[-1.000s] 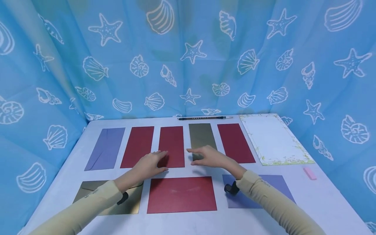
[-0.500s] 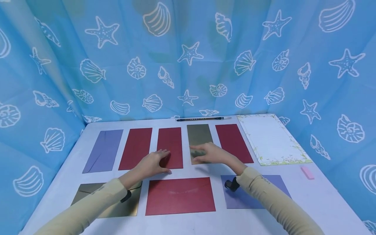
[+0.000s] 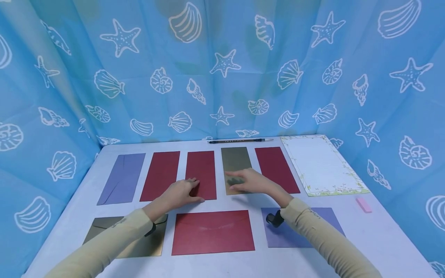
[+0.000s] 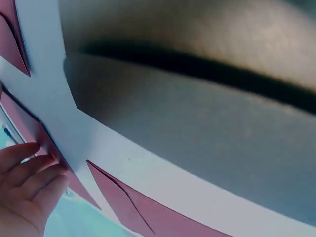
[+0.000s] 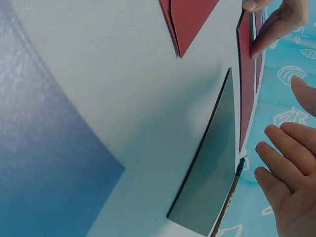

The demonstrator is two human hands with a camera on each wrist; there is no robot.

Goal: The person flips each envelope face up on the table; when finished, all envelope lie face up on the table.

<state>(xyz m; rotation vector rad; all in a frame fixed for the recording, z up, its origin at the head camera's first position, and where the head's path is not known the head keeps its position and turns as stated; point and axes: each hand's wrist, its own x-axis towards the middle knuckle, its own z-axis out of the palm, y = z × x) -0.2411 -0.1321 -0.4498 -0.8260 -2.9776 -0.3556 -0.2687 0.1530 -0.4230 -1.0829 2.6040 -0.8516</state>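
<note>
Since a second ago the right hand has moved forward from the near end of the tall narrow gold paper envelope and now lies over its lower half; in the last half second it has hardly shifted. Its fingers are straight and spread, palm down, grasping nothing; the right wrist view shows them hovering just beside the gold sheet, so whether they press it cannot be told. The left hand has stayed put, its straight fingers resting on the near end of the tall narrow dark red paper envelope just left of the gold one, its thumb lying on the table beside the envelope's near right corner. In the left wrist view those fingers lie flat on the red paper, nothing clenched.

The gold envelope is a matte, olive-gold rectangle lying flat, fourth in the far row on the white table, between the red envelope under the left hand and another dark red narrow envelope. Left of these lie a third red narrow envelope and a lilac narrow envelope. In the near row lie a wide gold envelope, a wide dark red envelope and a wide lilac envelope. A slim black brush pen lies along the far edge, a sheet of white lined letter paper with a leafy border to the right, and a small pink eraser near it
</note>
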